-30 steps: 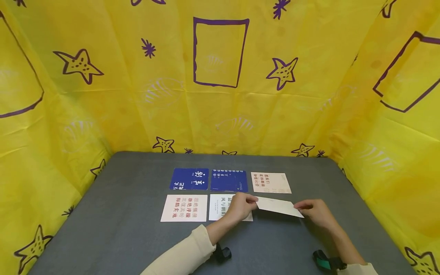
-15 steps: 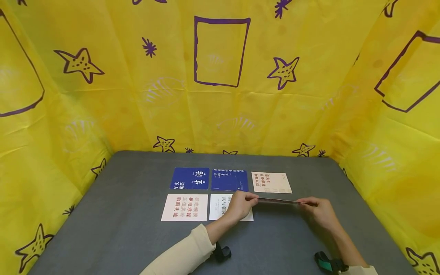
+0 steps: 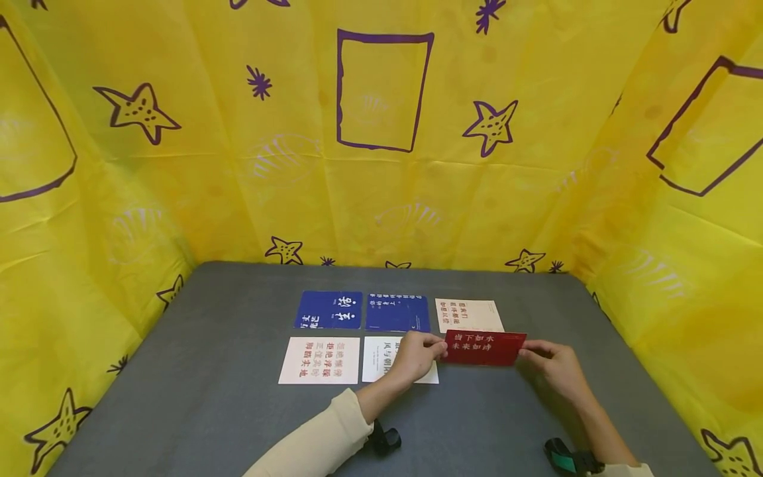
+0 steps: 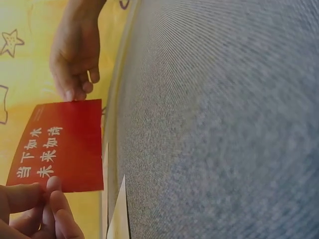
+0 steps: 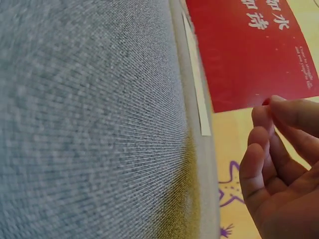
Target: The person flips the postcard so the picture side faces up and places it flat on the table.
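A red card (image 3: 485,349) with pale Chinese lettering is held above the grey table, its printed face tilted toward the head camera. At its left short edge my left hand (image 3: 412,358) pinches it between thumb and fingers. My right hand (image 3: 554,368) pinches the opposite edge, as the right wrist view also shows with thumb and forefinger on the card (image 5: 259,59). Below the left hand lies a white card (image 3: 377,361) with dark lettering, partly covered by that hand. Just behind the red card is a cream card (image 3: 471,314) with red lettering, its lower edge slightly hidden.
Two blue cards, one at the back left (image 3: 329,310) and one beside it (image 3: 398,313), lie flat on the grey table (image 3: 208,371). A pale pink card (image 3: 319,361) lies at the front left. Yellow patterned cloth (image 3: 381,199) stands around the table.
The held card has turned over between both hands: its white side showed first, then its edge, now its red lettered face. The hands stay almost in place; the cards on the table have not moved.
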Available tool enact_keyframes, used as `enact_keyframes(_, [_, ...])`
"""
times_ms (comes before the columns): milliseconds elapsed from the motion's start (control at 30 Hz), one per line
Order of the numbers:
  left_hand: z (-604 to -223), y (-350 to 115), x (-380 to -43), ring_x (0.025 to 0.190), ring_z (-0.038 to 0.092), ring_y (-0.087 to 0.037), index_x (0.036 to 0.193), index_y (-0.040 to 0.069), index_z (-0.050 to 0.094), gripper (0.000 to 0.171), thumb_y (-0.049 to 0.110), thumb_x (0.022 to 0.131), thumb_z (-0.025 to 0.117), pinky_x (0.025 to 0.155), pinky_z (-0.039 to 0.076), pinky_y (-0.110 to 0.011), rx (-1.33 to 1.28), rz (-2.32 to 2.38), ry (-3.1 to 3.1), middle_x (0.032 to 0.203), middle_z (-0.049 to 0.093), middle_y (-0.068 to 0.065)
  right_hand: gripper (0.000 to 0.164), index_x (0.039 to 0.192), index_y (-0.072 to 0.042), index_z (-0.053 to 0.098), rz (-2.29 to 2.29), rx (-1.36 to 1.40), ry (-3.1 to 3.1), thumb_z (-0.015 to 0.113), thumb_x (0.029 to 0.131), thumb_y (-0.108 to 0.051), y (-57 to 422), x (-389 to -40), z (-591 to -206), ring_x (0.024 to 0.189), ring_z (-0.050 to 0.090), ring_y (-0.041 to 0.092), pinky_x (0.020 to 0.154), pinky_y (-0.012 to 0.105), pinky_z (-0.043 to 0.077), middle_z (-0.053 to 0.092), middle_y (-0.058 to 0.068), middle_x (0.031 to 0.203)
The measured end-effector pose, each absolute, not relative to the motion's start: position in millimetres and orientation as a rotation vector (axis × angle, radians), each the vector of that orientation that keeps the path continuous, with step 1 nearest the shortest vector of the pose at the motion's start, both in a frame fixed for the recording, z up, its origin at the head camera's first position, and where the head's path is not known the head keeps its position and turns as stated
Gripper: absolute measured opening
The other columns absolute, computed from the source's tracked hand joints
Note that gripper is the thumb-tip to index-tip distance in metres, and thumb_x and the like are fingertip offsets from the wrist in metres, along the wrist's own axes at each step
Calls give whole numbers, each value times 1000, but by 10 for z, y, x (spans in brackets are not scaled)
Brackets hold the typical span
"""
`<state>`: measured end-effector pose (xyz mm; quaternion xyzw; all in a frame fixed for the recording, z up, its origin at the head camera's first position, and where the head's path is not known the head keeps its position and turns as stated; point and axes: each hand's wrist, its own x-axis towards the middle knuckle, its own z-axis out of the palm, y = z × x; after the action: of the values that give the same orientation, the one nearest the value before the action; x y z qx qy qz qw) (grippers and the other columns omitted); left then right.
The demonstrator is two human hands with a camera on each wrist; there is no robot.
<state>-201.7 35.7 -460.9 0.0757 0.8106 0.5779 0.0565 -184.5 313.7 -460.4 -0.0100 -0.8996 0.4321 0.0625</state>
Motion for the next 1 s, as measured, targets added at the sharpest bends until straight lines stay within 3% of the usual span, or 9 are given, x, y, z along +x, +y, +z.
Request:
enact_keyframes(200, [-4633, 360, -2013, 70, 64, -10, 92, 1, 77, 16, 11, 92, 65, 61, 45, -20, 168, 1791, 2376, 76, 74, -7, 33, 111, 5, 70, 1356, -151, -2755, 66, 93, -23, 3129, -1846, -4590, 70, 55, 9, 61, 25, 49, 73, 6, 91])
enact_keyframes(333, [-4637, 346, -2028, 70, 58, -7, 92, 3, 77, 16, 13, 91, 66, 62, 44, -21, 166, 1776, 2401, 79, 74, -6, 37, 113, 4, 69, 1389, -193, -2760, 66, 93, -27, 3117, -1844, -4565, 68, 53, 12, 57, 26, 47, 69, 2, 84])
enact_keyframes(633, [-4645, 330, -2055, 76, 58, -8, 97, 5, 77, 15, 15, 89, 69, 66, 45, -23, 150, 1766, 2425, 92, 75, -5, 33, 109, 5, 69, 1429, -167, -2745, 68, 91, -23, 3102, -1840, -4514, 65, 53, 12, 56, 27, 47, 64, -1, 73])
enact_keyframes(1000, [-4653, 362, -2070, 60, 54, -8, 97, 2, 71, 17, 11, 83, 72, 52, 40, -21, 46, 1782, 2448, 70, 65, -4, 31, 107, 7, 69, 1446, -190, -2757, 70, 90, -19, 3092, -1834, -4529, 63, 53, 11, 58, 25, 48, 66, -4, 72])
